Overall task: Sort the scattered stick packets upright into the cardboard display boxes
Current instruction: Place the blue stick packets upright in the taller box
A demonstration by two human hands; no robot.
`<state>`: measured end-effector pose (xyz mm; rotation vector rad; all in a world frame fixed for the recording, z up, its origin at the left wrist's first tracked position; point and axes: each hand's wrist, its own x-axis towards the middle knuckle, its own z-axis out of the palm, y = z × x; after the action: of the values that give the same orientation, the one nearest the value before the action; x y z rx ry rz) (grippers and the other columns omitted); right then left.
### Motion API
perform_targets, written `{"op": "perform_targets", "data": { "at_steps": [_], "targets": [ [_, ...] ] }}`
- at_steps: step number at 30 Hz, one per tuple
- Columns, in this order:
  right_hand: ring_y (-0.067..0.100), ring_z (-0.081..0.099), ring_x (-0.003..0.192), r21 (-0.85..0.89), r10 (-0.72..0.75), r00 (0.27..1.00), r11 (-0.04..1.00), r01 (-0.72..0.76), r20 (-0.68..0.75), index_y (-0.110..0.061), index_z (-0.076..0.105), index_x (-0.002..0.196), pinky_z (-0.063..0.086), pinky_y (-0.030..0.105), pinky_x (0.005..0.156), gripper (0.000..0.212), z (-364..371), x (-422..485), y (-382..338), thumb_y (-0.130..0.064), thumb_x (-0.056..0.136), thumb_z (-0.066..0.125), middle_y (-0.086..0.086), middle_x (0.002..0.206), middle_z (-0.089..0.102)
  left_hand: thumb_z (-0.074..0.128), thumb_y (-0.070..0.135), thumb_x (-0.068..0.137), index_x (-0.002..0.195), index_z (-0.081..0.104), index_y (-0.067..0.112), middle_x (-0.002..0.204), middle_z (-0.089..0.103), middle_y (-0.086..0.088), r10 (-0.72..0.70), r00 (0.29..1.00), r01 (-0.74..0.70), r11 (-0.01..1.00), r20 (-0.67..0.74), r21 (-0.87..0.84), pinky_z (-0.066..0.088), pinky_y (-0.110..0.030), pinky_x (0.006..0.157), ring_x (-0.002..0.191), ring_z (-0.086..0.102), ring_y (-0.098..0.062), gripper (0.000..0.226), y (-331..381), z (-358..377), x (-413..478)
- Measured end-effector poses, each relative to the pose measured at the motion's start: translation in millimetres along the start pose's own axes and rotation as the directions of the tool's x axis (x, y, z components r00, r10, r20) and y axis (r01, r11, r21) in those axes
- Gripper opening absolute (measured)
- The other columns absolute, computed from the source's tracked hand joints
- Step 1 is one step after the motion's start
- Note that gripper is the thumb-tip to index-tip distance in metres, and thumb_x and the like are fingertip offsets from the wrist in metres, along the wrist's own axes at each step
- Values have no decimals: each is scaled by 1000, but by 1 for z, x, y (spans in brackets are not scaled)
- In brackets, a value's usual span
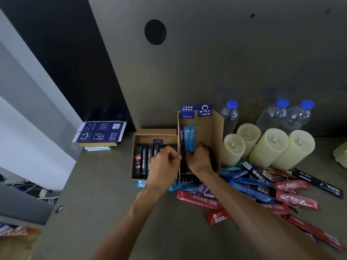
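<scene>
Two open cardboard display boxes stand side by side at the middle of the table. The left box (pixel 135 156) holds a row of black stick packets (pixel 143 160) standing upright. The taller right box (pixel 216 136) holds a light blue stick packet (pixel 189 137) beside a purple one. My right hand (pixel 200 158) reaches into the right box and pinches the lower end of the light blue packet. My left hand (pixel 165 162) hovers over the wall between the boxes with fingers curled; whether it holds anything is hidden. A scattered pile of red, blue and black stick packets (pixel 262 186) lies to the right.
Several cream pillar candles (pixel 268 147) and clear water bottles with blue caps (pixel 230 115) stand behind the pile at the right. A flattened blue printed carton (pixel 100 133) sits at the table's far left corner. A grey wall panel rises directly behind the boxes.
</scene>
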<state>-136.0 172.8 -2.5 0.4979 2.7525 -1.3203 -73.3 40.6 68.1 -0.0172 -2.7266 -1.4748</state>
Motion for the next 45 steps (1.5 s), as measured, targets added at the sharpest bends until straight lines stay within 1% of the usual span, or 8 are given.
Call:
{"op": "perform_targets", "data": {
  "at_steps": [17,24,29,31,35,38,41,45],
  "targets": [
    [27,66,106,-22,-55,998,998,55,-4,-8,48,122,61,40,83,43,-2,-2,11,-31,92,68,14,120,62,62,21,96,88,60,20,83,67,8,-14,1000,14,1000,2,20,48,-8,58,76,66,-5,8,0,-1,-6],
    [13,65,89,3,-183,982,983,183,46,-12,62,98,48,16,63,8,-32,-42,10,-17,92,66,2,102,66,59,17,96,91,65,20,84,66,11,-57,998,60,994,-34,94,45,-9,61,78,63,-2,8,-22,-11,-27],
    [6,64,76,109,-280,958,956,272,66,-14,66,86,55,21,70,8,-52,-97,24,-8,90,65,-5,82,67,57,10,92,93,67,18,87,70,-1,-141,987,156,939,-72,308,51,-32,69,83,68,-26,13,-84,-14,-76],
    [5,64,75,114,-297,951,951,286,91,-15,67,85,55,20,70,11,-48,-112,34,-5,89,64,-7,81,67,54,6,89,98,66,15,98,68,-10,-109,994,109,908,-23,404,53,-40,72,89,66,-36,18,-104,-7,-87],
    [1,63,74,95,-315,940,948,304,131,-19,69,84,51,15,68,14,-26,-126,44,-7,88,64,-10,80,68,53,10,80,126,63,9,130,63,-10,70,997,-81,793,43,603,50,-43,92,118,58,-33,46,-115,8,-84],
    [1,64,75,57,-316,937,949,311,151,-15,73,90,48,10,68,13,-12,-132,46,-8,90,63,-8,85,72,61,7,77,138,54,7,143,54,-10,59,992,-119,724,111,679,43,-44,106,134,48,-32,61,-115,14,-80],
    [1,65,81,8,-335,926,941,339,173,-15,75,99,52,14,75,16,-5,-136,48,-11,92,61,-7,94,73,63,5,75,137,55,5,143,54,-12,57,991,-129,703,124,700,43,-46,106,134,49,-35,62,-117,16,-85],
    [4,64,86,-34,-374,913,922,385,164,-14,74,103,54,22,83,18,-1,-139,51,-7,92,61,-4,100,71,36,17,79,132,60,6,137,59,-10,89,985,-167,706,147,688,45,-47,105,129,54,-34,59,-123,14,-101]
  ]
}}
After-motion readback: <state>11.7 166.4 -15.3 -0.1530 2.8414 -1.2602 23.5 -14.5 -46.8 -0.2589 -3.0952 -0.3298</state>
